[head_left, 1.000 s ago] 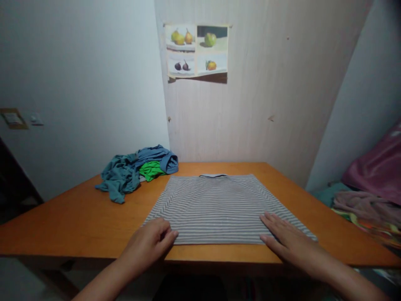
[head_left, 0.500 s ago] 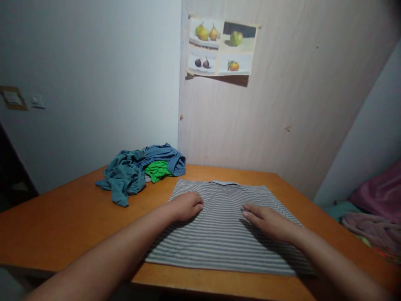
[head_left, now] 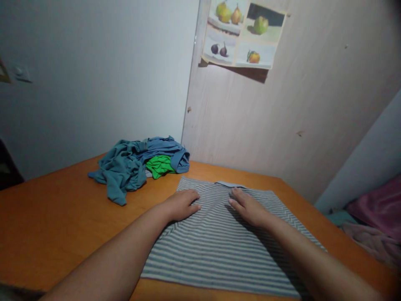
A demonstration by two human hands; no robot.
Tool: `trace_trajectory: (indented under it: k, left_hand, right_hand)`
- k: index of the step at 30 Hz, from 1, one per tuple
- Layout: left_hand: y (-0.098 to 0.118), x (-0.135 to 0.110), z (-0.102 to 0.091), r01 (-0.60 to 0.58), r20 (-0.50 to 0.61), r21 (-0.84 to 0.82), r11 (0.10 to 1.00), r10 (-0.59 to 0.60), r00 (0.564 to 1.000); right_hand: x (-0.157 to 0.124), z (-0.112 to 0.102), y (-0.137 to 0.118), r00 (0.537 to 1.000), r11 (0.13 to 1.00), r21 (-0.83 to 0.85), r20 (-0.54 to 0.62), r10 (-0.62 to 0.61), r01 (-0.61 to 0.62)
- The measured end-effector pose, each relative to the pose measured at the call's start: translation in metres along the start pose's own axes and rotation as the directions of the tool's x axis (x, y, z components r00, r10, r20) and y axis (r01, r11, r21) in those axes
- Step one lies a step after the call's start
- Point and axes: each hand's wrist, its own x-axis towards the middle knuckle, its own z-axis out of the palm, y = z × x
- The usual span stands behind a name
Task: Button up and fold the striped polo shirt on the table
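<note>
A grey-and-white striped shirt (head_left: 216,246) lies spread on the orange table, its collar (head_left: 230,184) at the far edge. My left hand (head_left: 182,204) rests on the left part of the cloth, thumb apart from the fingers and nothing held. Over the upper middle, just short of the collar, is my right hand (head_left: 249,207). Its fingers are stretched out and a shadow falls beneath it; whether it touches the fabric I cannot tell. Both forearms hide parts of the shirt's sides.
At the back left, a teal garment (head_left: 123,167), a blue garment (head_left: 163,148) and a bright green cloth (head_left: 160,166) lie heaped on the table (head_left: 62,217). Walls stand behind, with a fruit picture sheet (head_left: 242,33). Pink fabric (head_left: 380,205) is beyond the right edge.
My right hand has moved forward and left, closer to the collar. The left hand's fingers and thumb have spread apart. The camera view has shifted and tilted slightly.
</note>
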Motion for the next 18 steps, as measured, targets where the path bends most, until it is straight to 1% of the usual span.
trace_trajectory:
  k: [1,2,5,6,7,10,11,14,15,18]
  left_hand:
    - [-0.001,0.001,-0.001,-0.001,-0.007,0.002,1.0,0.001,1.0]
    - [-0.003,0.001,-0.001,-0.001,-0.012,0.007,1.0,0.001,1.0]
    - [-0.006,0.001,-0.002,0.023,-0.014,0.03,0.999,-0.023,1.0]
    - [-0.006,0.001,-0.002,0.037,-0.013,0.038,0.999,-0.036,0.999]
    - [-0.007,0.001,-0.002,0.05,-0.012,0.045,0.998,-0.049,0.999]
    - [-0.006,0.001,-0.003,0.077,-0.009,0.053,0.996,-0.076,0.997]
    - [-0.005,0.001,-0.004,0.085,-0.005,0.055,0.995,-0.085,0.996]
    - [-0.003,0.0,-0.006,0.119,0.006,0.065,0.991,-0.119,0.993]
    - [-0.003,0.0,-0.007,0.13,0.008,0.069,0.989,-0.131,0.991]
    - [-0.002,-0.001,-0.008,0.156,0.007,0.073,0.985,-0.157,0.988]
  right_hand:
    - [0.004,0.0,-0.002,1.0,1.0,0.0,-0.014,0.003,-0.003]
    - [0.007,0.001,-0.004,1.0,1.0,-0.002,0.002,0.003,-0.003]
    - [0.016,0.003,-0.011,0.994,1.0,-0.017,0.111,-0.004,0.006]
    - [0.019,0.003,-0.013,0.993,1.0,-0.019,0.12,-0.006,0.008]
    - [0.023,0.003,-0.015,0.995,1.0,-0.018,0.102,-0.003,0.004]
    - [0.037,0.004,-0.022,1.0,1.0,-0.01,-0.002,0.002,-0.002]
    - [0.041,0.005,-0.025,1.0,1.0,-0.018,-0.009,-0.005,0.005]
    - [0.052,0.007,-0.034,0.997,0.998,-0.052,0.062,-0.034,0.037]
    - [0.055,0.007,-0.037,0.997,0.998,-0.056,0.066,-0.034,0.037]
    - [0.063,0.007,-0.047,1.0,0.999,-0.041,-0.014,-0.026,0.025]
